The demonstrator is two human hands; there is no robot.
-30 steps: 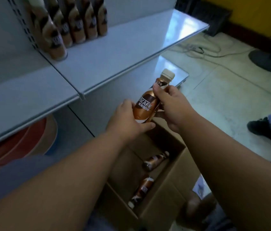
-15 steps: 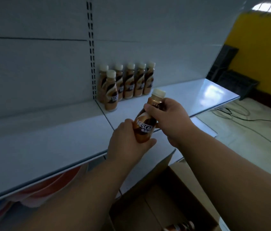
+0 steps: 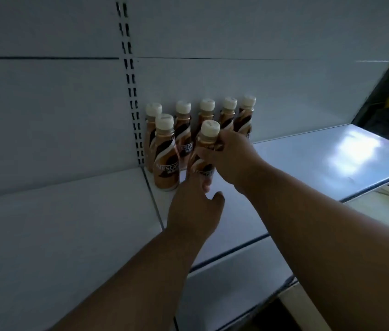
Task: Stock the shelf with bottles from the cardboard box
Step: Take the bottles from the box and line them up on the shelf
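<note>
A brown coffee bottle with a cream cap [image 3: 206, 149] stands upright on the white shelf [image 3: 308, 168], in front of the back row. My right hand [image 3: 229, 158] grips it around the neck and shoulder. My left hand [image 3: 194, 209] is at its base, fingers touching the lower part and thumb spread. Another bottle [image 3: 166, 158] stands just to its left in the front row. Behind them a row of several bottles [image 3: 227, 115] lines the back panel. The cardboard box shows only as a pale flap [image 3: 308, 309] at the bottom right.
The slotted upright [image 3: 131, 91] runs down the back panel left of the bottles. The shelf extends bare to the right, with a bright reflection. A lower shelf [image 3: 236, 271] lies beneath. A yellow wall and dark object [image 3: 384, 99] sit far right.
Both hands have carried the bottle from above the box up onto the shelf, beside the front bottle. My view has risen from the box to the shelf.
</note>
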